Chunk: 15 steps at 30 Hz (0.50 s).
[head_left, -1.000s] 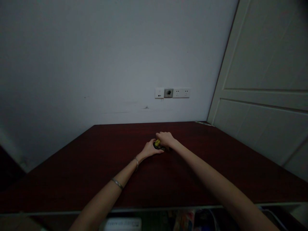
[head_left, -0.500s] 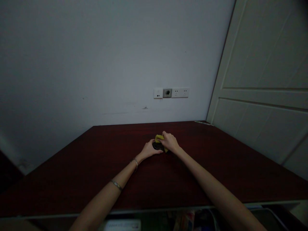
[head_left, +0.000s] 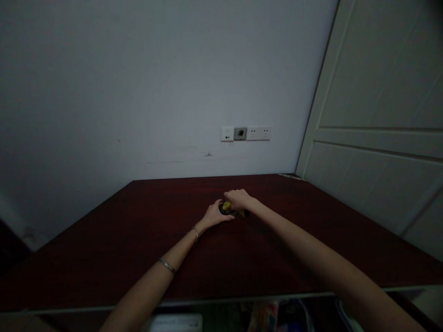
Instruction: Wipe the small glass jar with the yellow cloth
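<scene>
Tabletop (head_left: pixel 221 267) — right hand (head_left: pixel 238 199) (with cloth (head_left: pixel 226 206)) further left

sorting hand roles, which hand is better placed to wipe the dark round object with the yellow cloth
Probably the right hand: it holds the bunched yellow cloth over the small dark round object, while the left hand curls around that object's left side.

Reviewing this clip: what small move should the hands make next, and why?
Probably a short slide of the right hand, drawing the yellow cloth across the dark object. The right hand grips the cloth against it, and the left hand curves thumb and fingers around its side, which seems enough to steady it.
</scene>
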{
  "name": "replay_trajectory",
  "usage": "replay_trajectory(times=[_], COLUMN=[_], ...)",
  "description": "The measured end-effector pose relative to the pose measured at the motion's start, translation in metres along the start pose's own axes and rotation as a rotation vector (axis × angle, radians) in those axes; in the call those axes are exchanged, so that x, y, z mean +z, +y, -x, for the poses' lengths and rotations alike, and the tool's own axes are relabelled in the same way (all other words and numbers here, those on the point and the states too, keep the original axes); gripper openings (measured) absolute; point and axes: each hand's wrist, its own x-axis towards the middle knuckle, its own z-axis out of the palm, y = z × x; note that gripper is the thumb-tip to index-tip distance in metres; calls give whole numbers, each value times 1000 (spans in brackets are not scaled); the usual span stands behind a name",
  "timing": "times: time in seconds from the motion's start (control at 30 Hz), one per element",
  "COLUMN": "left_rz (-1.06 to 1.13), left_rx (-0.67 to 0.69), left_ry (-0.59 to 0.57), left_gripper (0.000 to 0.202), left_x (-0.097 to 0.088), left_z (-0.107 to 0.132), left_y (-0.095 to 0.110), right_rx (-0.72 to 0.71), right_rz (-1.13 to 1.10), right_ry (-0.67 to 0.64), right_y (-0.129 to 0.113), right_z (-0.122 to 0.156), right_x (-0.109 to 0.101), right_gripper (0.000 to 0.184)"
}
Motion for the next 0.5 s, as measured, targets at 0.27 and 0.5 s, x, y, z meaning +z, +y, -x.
replay_trajectory(times=[0.27,0.5], left_rz=[-61,-21], left_rx=[15,28], left_ry=[5,8], left_gripper=[85,79], left_x=[2,0], left_z=[-3,-2], left_y=[-7,-5], right_rx=[33,265], right_rz=[-3,-146], right_ry=[100,287], right_y=[-7,-3], right_z=[-3,14], right_x=[11,30], right_gripper=[28,29])
